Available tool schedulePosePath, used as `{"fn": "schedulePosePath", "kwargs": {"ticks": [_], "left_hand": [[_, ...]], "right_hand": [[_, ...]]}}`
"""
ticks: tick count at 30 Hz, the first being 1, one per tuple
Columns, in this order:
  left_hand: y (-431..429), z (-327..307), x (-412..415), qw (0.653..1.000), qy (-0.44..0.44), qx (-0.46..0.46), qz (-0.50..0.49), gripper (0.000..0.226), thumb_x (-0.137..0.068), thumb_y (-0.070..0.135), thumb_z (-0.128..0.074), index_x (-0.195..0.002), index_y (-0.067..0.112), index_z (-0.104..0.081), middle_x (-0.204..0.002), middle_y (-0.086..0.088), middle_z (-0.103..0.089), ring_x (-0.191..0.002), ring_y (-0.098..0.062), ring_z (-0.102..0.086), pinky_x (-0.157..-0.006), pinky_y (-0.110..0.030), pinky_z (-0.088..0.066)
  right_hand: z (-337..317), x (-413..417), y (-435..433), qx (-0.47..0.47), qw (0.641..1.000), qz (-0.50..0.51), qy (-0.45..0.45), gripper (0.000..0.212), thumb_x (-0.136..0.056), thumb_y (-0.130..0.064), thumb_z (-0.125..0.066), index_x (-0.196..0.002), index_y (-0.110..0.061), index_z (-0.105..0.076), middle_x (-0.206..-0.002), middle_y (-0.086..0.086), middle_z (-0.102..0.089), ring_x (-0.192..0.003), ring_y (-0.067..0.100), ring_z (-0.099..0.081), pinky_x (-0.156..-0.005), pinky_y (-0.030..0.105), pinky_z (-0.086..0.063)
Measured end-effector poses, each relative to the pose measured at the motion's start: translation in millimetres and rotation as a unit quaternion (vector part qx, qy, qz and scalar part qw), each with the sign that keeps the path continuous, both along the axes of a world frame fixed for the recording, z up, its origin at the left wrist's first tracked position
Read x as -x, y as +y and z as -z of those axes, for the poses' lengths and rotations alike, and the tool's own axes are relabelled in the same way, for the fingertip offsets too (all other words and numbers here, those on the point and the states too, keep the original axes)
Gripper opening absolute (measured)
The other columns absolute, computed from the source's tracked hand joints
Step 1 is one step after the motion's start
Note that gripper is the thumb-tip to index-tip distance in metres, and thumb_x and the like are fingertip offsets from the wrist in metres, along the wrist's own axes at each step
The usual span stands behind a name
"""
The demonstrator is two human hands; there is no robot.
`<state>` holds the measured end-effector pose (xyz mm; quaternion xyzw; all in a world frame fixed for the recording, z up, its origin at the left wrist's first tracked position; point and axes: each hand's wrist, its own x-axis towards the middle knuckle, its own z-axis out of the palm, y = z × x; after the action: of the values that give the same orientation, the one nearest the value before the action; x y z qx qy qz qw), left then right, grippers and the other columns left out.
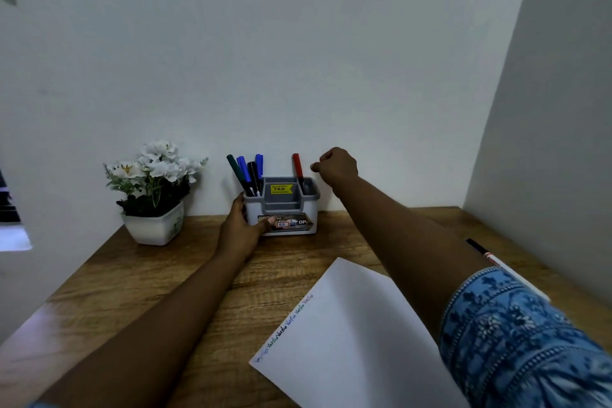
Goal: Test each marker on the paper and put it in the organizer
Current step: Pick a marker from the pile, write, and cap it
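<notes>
A white and grey organizer [281, 209] stands at the back of the wooden desk against the wall. Several markers [246, 174], green, blue and black, stand in its left compartment. A red marker [298, 170] stands in its right compartment. My left hand [240, 228] grips the organizer's left front corner. My right hand [336, 167] hovers just right of the red marker with curled fingers, holding nothing. A white paper [357, 334] with coloured test scribbles along its left edge lies at the front right. Another marker [496, 262] lies on the desk by the right wall, partly hidden by my sleeve.
A white pot of white flowers [154, 195] stands left of the organizer. The wall runs right behind the organizer and a side wall [546, 109] closes the desk on the right. Bare desk [132, 275] shows at the left front.
</notes>
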<state>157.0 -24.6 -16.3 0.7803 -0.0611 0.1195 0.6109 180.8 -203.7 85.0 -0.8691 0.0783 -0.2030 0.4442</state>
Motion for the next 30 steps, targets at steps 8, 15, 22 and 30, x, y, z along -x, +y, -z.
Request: {"fn": "schedulePosePath", "kwargs": {"ticks": [8, 15, 22, 30], "left_hand": [[-3, -8, 77, 0.995, 0.085, -0.047, 0.022, 0.066, -0.08, 0.025, -0.073, -0.137, 0.018, -0.04, -0.136, -0.005, -0.05, -0.118, -0.021, -0.05, -0.092, -0.027, -0.039], [3, -4, 151, 0.944, 0.092, -0.269, 0.166, 0.07, -0.078, 0.05, -0.066, -0.14, 0.038, -0.035, -0.149, 0.01, -0.034, -0.132, -0.011, -0.036, -0.1, -0.025, -0.032], [2, -4, 172, 0.88, 0.027, -0.434, 0.194, 0.102, -0.05, 0.095, -0.032, -0.139, 0.044, -0.029, -0.151, 0.016, -0.026, -0.135, -0.007, -0.028, -0.11, -0.032, -0.025], [3, 0, 165, 0.865, 0.026, -0.462, 0.195, 0.113, -0.034, 0.103, -0.009, -0.134, 0.055, -0.029, -0.155, 0.015, -0.015, -0.142, -0.01, -0.015, -0.114, -0.038, -0.016]], "right_hand": [[-5, 95, -69, 0.039, 0.997, -0.049, -0.044, 0.01, -0.08, -0.018, -0.069, -0.084, -0.009, -0.07, -0.082, 0.002, -0.07, -0.079, 0.016, -0.064, -0.077, 0.034, -0.052], [14, 166, -147, 0.118, 0.989, -0.062, 0.069, 0.007, -0.084, -0.012, -0.062, -0.081, -0.013, -0.068, -0.071, 0.002, -0.065, -0.056, 0.01, -0.052, -0.054, 0.018, -0.04], [38, 172, -191, 0.33, 0.917, 0.057, 0.215, 0.023, -0.074, -0.038, -0.075, -0.087, -0.019, -0.07, -0.098, 0.005, -0.068, -0.087, 0.019, -0.059, -0.072, 0.028, -0.044], [51, 169, -168, 0.402, 0.887, 0.068, 0.216, 0.027, -0.074, -0.036, -0.075, -0.079, -0.011, -0.066, -0.085, 0.005, -0.065, -0.076, 0.02, -0.057, -0.065, 0.027, -0.044]]}}
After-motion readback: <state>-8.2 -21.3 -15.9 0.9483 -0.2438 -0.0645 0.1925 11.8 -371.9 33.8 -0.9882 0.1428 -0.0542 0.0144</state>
